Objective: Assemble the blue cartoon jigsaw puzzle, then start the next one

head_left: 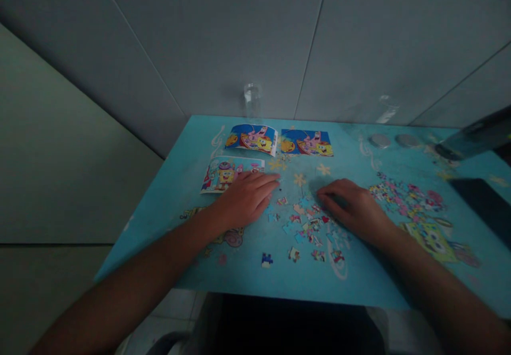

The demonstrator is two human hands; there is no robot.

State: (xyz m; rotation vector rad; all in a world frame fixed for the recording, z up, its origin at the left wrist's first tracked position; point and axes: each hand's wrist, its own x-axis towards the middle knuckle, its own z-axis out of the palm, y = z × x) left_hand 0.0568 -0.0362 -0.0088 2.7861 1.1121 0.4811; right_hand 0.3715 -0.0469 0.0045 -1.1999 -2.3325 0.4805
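Observation:
My left hand [248, 199] lies palm down with its fingers stretched out, over the lower right part of a picture card [215, 176] with cartoon figures. To the right, my right hand [349, 203] rests on its side, fingers curled and thumb tip close to the index finger. Whatever it may pinch is hidden or too small to make out. Between and below my hands lie loose jigsaw puzzle pieces [309, 224], several of them light blue. Closer to the front edge sit separate pieces, one of them a dark blue and white puzzle piece [266, 261].
Behind my hands lie a curled blue picture card [251, 138] and a flat blue picture [306, 142]. A larger pile of pieces [411, 198] is at right, beside a dark flat object [483, 203]. Clear jars [252, 99], round lids [380, 141] and a bottle [475, 137] stand farther back.

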